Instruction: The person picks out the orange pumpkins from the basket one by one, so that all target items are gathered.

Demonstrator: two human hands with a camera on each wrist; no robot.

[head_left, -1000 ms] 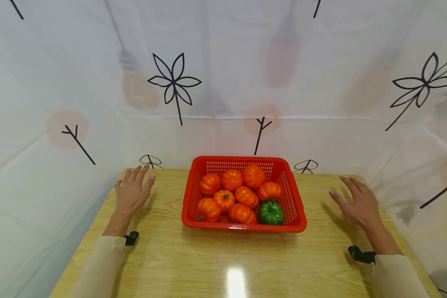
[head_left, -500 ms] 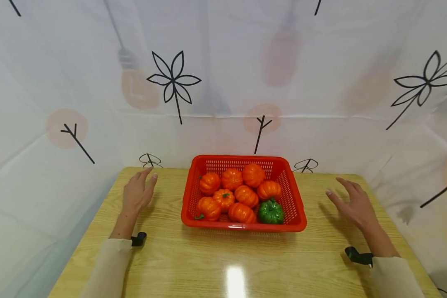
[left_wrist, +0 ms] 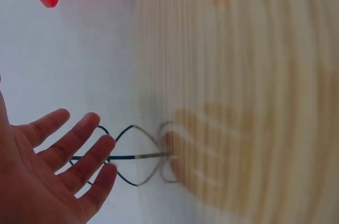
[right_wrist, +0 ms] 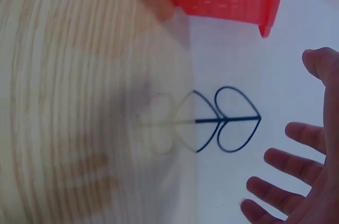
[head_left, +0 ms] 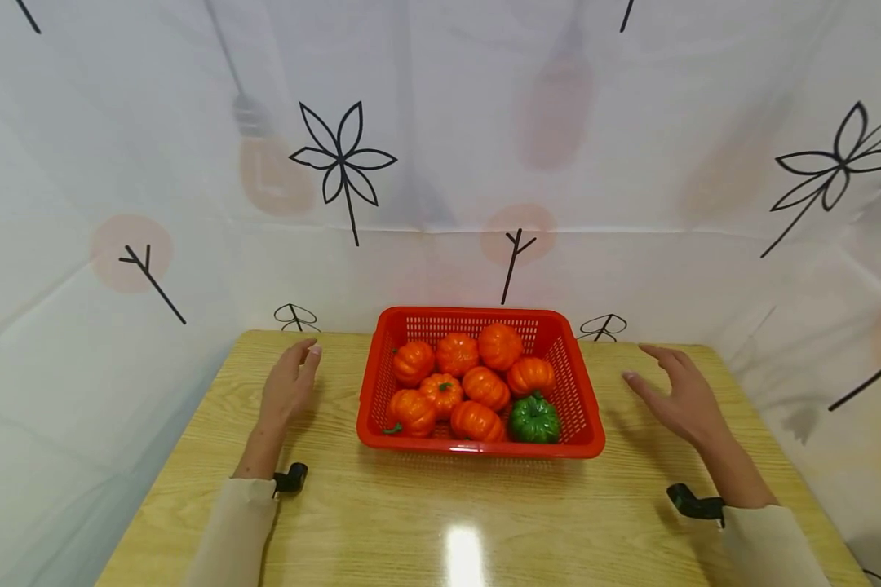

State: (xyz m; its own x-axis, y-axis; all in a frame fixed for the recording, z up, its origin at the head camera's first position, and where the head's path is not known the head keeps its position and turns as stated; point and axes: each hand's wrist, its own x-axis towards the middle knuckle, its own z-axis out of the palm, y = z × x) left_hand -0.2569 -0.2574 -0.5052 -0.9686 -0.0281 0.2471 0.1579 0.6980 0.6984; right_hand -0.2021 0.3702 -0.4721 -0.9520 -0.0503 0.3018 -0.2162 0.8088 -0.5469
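Observation:
A red plastic basket (head_left: 370, 408) stands at the middle of the table, holding several orange toy pumpkins (head_left: 486, 387) and one green one, the green pumpkin (head_left: 534, 419), at its front right corner. To the left of the basket is my left hand (head_left: 288, 390), apart from it, fingers extended and holding nothing. On the other side my right hand (head_left: 679, 399) hovers over the wood with its thumb and fingers spread toward the basket, also without anything in it. Both wrist views show a corner of the basket and spread, relaxed fingers (left_wrist: 85, 166).
The glossy wooden table (head_left: 411, 514) reflects a bright light near its front. White cloth (head_left: 440, 122) printed with plant outlines hangs behind and along both sides. A black strap-mounted camera (head_left: 291, 478) sits at the left wrist, another camera (head_left: 693, 501) at the right.
Both hands have moved inward toward the basket, the left one rightward and the right one leftward. The basket and its pumpkins have stayed in place.

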